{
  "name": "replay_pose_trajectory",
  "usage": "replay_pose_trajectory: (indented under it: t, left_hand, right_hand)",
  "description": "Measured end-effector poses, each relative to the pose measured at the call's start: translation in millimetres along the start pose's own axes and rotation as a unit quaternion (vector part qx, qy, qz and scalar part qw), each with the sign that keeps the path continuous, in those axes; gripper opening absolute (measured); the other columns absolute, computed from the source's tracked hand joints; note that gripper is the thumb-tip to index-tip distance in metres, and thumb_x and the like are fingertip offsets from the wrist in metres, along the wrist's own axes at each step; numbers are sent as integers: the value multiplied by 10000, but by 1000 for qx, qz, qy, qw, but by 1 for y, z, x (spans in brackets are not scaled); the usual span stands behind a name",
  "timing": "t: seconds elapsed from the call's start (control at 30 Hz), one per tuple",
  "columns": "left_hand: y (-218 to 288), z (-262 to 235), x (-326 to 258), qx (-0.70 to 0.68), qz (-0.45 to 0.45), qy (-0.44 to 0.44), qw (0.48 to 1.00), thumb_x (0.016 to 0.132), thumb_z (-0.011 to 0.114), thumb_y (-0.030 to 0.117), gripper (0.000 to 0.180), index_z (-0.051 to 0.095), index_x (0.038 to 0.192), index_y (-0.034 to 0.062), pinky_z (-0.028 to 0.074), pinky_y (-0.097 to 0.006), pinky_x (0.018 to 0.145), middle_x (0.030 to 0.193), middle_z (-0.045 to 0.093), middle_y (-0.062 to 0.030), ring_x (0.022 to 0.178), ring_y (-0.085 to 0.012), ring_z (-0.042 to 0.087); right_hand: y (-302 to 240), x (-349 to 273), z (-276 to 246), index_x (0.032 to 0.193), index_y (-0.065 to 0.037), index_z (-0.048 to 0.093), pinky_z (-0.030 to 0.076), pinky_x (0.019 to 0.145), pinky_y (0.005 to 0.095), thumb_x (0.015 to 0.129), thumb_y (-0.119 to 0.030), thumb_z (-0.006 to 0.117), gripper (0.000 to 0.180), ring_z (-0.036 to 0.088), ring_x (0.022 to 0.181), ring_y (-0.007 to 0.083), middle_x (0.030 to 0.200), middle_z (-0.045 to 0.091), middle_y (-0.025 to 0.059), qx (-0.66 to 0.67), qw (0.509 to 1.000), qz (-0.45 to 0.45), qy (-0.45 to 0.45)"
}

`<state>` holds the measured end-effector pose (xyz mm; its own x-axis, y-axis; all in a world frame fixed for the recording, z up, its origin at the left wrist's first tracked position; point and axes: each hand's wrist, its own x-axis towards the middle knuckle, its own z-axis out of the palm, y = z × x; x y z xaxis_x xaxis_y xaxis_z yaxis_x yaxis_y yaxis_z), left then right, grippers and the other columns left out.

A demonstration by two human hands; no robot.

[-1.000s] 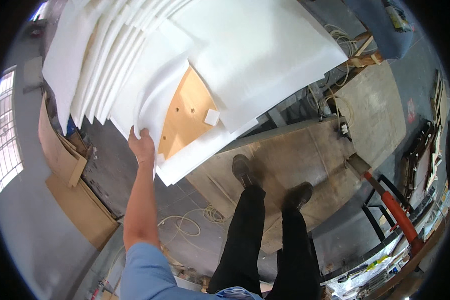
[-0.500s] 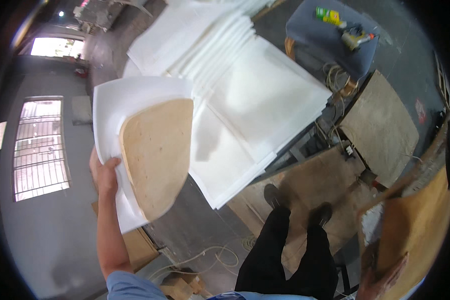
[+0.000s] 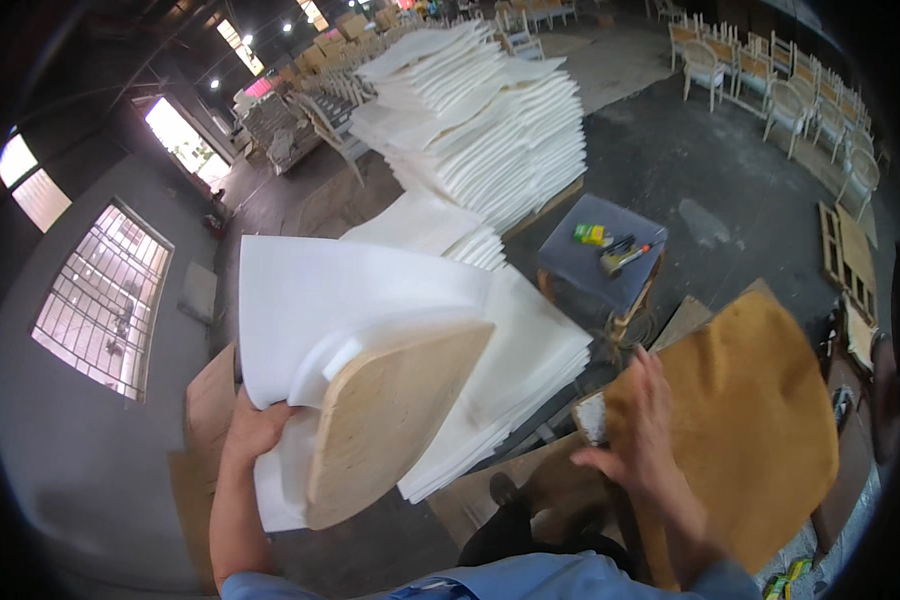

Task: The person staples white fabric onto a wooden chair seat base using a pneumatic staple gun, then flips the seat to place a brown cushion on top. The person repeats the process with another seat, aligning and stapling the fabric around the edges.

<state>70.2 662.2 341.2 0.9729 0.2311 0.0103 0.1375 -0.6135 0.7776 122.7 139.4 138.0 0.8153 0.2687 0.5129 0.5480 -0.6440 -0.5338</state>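
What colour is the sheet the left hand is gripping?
Plain white; the sheet shows best in the head view.

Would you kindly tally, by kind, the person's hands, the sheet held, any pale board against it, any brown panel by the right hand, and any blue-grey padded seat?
Left hand and right hand: 2
White sheet, held: 1
Pale wooden board: 1
Brown panel: 1
Blue-grey padded seat: 1
Total: 6

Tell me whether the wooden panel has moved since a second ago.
Yes: the wooden panel has moved up and leftward against the near white pile it lay on, and is now tilted beside the left hand.
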Motion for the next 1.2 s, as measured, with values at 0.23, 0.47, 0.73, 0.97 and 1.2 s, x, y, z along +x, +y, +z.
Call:
replay_pose_trajectory:
  t: [0.23,0.47,0.73,0.97,1.2]
  left_hand:
    - [93,-26,-23,36,128,36,991,906,727,19,303,792,1195,-43,597,-369,911,1085,836,-105,1050,-219,767]
    - [146,-9,-6,50,182,-38,981,877,697,17,227,809,1063,-51,576,-357,761,885,805,-94,841,-180,749]
    - [227,56,61,161,394,-78,902,836,646,-3,327,799,1122,-46,588,-413,827,947,810,-224,894,-332,800]
    - [390,170,158,203,488,-84,845,870,646,66,405,799,1235,-19,576,-423,1006,1170,815,-264,1144,-341,785]
    - [334,230,100,-29,591,37,805,1076,646,111,319,764,1352,5,499,-396,1178,1354,800,-117,1311,-257,719]
  right_hand:
    - [-43,179,-38,1806,-19,16,268,1358,529,616,-467,1108,1676,259,1696,402,1834,229,297,318,885,-28,-339]
    - [-142,28,-46,1651,-9,417,443,1240,426,714,-451,1079,1230,555,1493,320,1589,604,228,492,788,-34,-370]
    - [-181,-1,-22,1366,-20,702,584,1016,458,841,-370,973,686,747,1134,425,1232,774,238,340,927,54,-151]
    - [-122,48,-47,1298,22,753,588,919,368,919,-180,908,457,734,1020,183,1115,795,94,480,854,169,113]
    - [-9,0,-108,1225,93,766,636,796,374,942,-142,812,371,775,869,250,1034,790,158,474,706,346,396]
